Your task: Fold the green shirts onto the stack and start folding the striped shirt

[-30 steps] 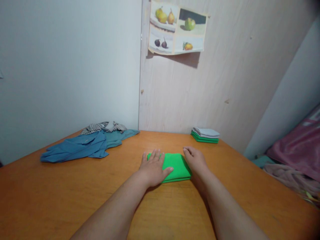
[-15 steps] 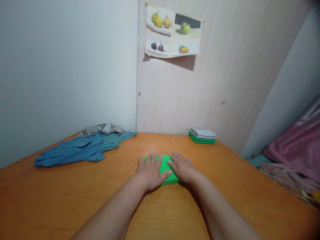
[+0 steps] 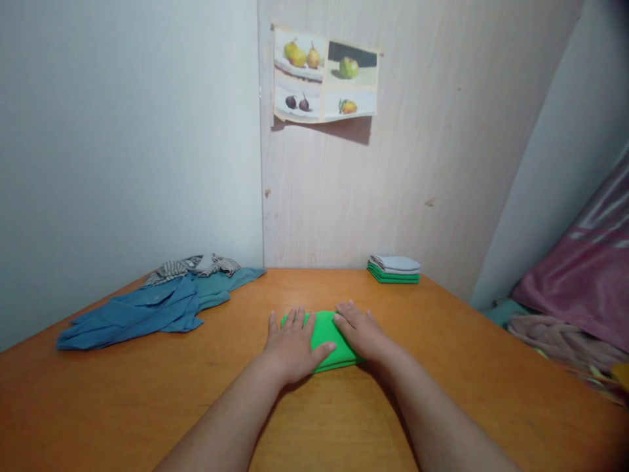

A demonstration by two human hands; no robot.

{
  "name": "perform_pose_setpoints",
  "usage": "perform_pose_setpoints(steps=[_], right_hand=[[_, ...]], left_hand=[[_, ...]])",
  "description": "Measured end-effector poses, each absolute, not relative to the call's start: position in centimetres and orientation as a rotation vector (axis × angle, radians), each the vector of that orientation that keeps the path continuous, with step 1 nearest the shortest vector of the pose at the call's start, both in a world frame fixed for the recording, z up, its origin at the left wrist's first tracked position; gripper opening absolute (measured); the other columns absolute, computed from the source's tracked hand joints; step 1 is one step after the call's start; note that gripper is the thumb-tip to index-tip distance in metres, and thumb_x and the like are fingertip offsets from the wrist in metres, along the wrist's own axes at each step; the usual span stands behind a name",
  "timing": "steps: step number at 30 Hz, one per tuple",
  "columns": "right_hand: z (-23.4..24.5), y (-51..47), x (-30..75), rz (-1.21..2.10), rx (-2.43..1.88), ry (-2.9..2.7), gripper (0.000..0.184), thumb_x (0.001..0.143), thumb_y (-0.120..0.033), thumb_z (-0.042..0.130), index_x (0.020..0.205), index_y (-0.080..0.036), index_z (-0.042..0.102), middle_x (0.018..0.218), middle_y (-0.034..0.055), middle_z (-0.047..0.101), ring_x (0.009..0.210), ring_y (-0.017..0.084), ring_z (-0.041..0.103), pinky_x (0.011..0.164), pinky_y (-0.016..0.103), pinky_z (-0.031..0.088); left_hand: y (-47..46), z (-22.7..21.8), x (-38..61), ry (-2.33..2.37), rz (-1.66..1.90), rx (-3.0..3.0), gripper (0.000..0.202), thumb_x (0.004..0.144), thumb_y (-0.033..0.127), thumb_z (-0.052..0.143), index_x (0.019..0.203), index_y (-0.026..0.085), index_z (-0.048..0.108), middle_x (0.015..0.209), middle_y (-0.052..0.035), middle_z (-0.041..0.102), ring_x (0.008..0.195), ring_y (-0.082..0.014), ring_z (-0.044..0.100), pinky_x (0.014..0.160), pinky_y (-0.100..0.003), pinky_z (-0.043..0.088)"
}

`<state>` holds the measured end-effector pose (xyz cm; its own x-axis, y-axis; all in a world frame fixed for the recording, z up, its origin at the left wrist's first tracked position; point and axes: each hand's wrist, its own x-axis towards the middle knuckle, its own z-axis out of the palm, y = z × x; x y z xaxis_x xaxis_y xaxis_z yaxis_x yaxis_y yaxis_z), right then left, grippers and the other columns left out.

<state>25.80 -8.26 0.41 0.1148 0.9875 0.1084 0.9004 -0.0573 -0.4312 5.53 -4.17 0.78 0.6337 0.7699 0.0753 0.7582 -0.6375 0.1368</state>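
A bright green folded cloth (image 3: pixel 325 337) lies flat on the wooden table (image 3: pixel 324 419), in front of me. My left hand (image 3: pixel 292 344) rests palm down on its left side, fingers spread and thumb reaching toward the middle. On the right side of the cloth lies my right hand (image 3: pixel 361 332), also palm down with its fingers stretched forward. Both hands are open and cover the side edges of the cloth. Its layered front edge shows between them.
Crumpled blue clothing (image 3: pixel 142 308) and a striped garment (image 3: pixel 196 265) lie at the table's back left. A folded stack (image 3: pixel 394 270), grey over green, sits at the back right. Fruit pictures (image 3: pixel 324 75) hang on the wall. Pink fabric (image 3: pixel 574 282) is beyond the right edge.
The camera view has tilted and shifted slightly. My right hand has slid a little on the green cloth, its thumb now less visible; my left hand stays on the cloth.
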Motion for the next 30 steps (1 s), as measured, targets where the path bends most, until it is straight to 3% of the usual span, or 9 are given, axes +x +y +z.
perform_pose_setpoints(steps=[8, 13, 23, 26, 30], right_hand=[[1.1, -8.6, 25.0, 0.08, -1.837, -1.907, 0.06, 0.103, -0.048, 0.027, 0.154, -0.018, 0.038, 0.161, 0.0105, 0.033, 0.152, 0.025, 0.02, 0.123, 0.055, 0.006], [0.9, -9.3, 23.9, 0.216, -1.841, -2.128, 0.064, 0.102, -0.054, 0.028, 0.157, -0.022, 0.031, 0.165, 0.0078, 0.023, 0.154, 0.026, 0.013, 0.122, 0.056, 0.005], [0.4, -9.1, 23.7, 0.3, -1.935, -2.133, 0.065, 0.1, -0.056, 0.03, 0.156, -0.023, 0.033, 0.165, 0.008, 0.022, 0.153, 0.027, 0.014, 0.122, 0.056, 0.007], [-0.2, -8.7, 24.3, 0.343, -1.845, -2.055, 0.064, 0.099, -0.056, 0.036, 0.153, -0.023, 0.04, 0.163, 0.0083, 0.029, 0.152, 0.027, 0.021, 0.122, 0.053, 0.011], [-0.2, -7.9, 25.8, 0.299, -1.704, -1.735, 0.059, 0.097, -0.054, 0.04, 0.142, -0.02, 0.056, 0.15, 0.011, 0.051, 0.141, 0.027, 0.043, 0.12, 0.047, 0.025]], left_hand=[[-3.5, 1.8, 4.8, 1.317, 0.222, 2.748, 0.108, 0.081, 0.089, 0.019, 0.159, 0.015, 0.025, 0.165, -0.0158, 0.012, 0.153, -0.0366, 0.007, 0.115, -0.072, -0.003], [-3.7, 1.5, 4.8, 1.315, 0.137, 2.733, 0.117, 0.072, 0.093, 0.029, 0.16, 0.017, 0.019, 0.165, -0.0151, 0.01, 0.153, -0.0401, 0.003, 0.114, -0.074, -0.002], [-4.4, 2.1, 4.8, 1.294, 0.082, 2.665, 0.125, 0.067, 0.097, 0.028, 0.16, 0.016, 0.016, 0.165, -0.012, 0.006, 0.153, -0.04, -0.001, 0.114, -0.075, 0.0], [-4.4, 2.1, 4.8, 1.291, 0.092, 2.667, 0.125, 0.066, 0.097, 0.029, 0.16, 0.016, 0.018, 0.165, -0.0133, 0.006, 0.153, -0.0393, 0.0, 0.115, -0.074, 0.0], [-4.2, 2.1, 4.7, 1.303, 0.119, 2.685, 0.126, 0.067, 0.097, 0.029, 0.16, 0.013, 0.02, 0.165, -0.0158, 0.008, 0.153, -0.0398, 0.001, 0.114, -0.074, -0.003]])
